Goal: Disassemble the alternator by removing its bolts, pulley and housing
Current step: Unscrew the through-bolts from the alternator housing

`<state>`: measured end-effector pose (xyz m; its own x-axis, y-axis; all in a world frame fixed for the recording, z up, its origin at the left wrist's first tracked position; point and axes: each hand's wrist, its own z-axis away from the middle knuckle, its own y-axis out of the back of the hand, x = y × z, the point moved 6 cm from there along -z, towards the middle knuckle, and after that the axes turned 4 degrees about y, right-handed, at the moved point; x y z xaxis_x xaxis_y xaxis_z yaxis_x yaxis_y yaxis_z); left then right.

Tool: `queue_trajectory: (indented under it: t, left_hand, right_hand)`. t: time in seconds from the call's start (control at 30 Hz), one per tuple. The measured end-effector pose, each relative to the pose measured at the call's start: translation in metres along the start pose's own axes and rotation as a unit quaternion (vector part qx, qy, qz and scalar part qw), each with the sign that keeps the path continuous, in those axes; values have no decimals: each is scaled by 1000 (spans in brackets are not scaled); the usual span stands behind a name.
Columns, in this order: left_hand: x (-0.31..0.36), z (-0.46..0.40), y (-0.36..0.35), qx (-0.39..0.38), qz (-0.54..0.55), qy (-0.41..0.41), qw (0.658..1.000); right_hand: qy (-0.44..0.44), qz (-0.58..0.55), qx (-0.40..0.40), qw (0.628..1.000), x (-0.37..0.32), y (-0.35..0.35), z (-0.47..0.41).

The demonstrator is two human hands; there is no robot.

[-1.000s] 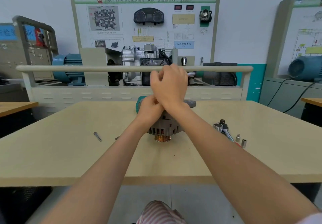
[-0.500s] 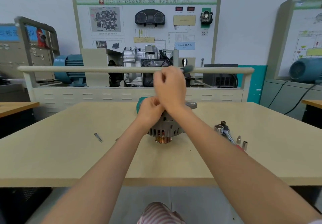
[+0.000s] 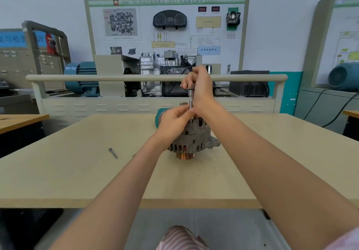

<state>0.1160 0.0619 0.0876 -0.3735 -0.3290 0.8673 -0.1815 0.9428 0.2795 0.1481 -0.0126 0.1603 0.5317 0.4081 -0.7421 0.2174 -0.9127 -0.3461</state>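
The alternator (image 3: pixel 191 139) stands near the middle of the table (image 3: pixel 77 172), pulley (image 3: pixel 185 156) down, so the flat pulley face acts as a base and the rear housing with its bolts faces up toward the person. A thin metal driver shaft (image 3: pixel 191 102) rises upright from the top of the housing. The right hand (image 3: pixel 200 86) is clenched around the upper end of the shaft, a grip that looks suited to turning it. The left hand (image 3: pixel 174 121) pinches the shaft low down, just above the housing, probably to keep the tip seated on a bolt and to stop the tool from tilting; whether it also steadies the alternator itself is hidden.

One loose bolt (image 3: pixel 113 153) lies on the table toward the left edge, well apart from the alternator, which suggests bolt removal is partly done. A teal object (image 3: pixel 158 120) shows behind the left hand, mostly hidden.

No tray, box or other container is in view on the table, so the freed bolt sits bare on the tabletop and could roll.
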Motion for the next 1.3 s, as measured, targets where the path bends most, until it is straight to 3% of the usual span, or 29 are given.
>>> queue_trajectory:
  t: [0.07,0.13,0.17,0.23,0.3,0.37,0.63,0.87,1.0,1.1,1.2,1.3]
  left_hand:
    - [1,1,0,-5,0,2,1000]
    - [-1,1,2,1,-2,10,1000]
    - [-2,0,3,9,-1,16,1000]
    - [-4,-1,5,29,-7,28,999]
    - [-5,-2,5,36,-15,35,999]
    - [-4,-1,4,42,-15,34,998]
    - [-5,-2,2,46,3,49,998]
    - [-2,-5,3,5,-24,4,1000]
    - [0,-10,0,-34,-47,6,998]
    - [2,-11,-1,-62,-44,16,997]
    - [1,-11,1,-73,-28,21,997]
    - [1,-10,1,-86,-19,16,996]
  right_hand:
    - [16,30,17,999,1,2,4]
    - [99,171,22,980,-2,2,14]
    - [167,273,22,947,-4,0,20]
    - [285,465,54,837,-7,-7,35]
    - [318,576,103,746,-6,-11,44]
    - [324,594,114,727,-6,-12,45]
    - [329,552,108,759,-9,-8,46]
    - [234,322,75,914,-15,-6,30]
    - [101,134,51,985,-4,1,12]
    - [14,3,-15,1000,3,-2,-3]
    - [-50,-98,-80,991,9,-7,-8]
    - [-66,-155,-80,982,11,-2,-8]
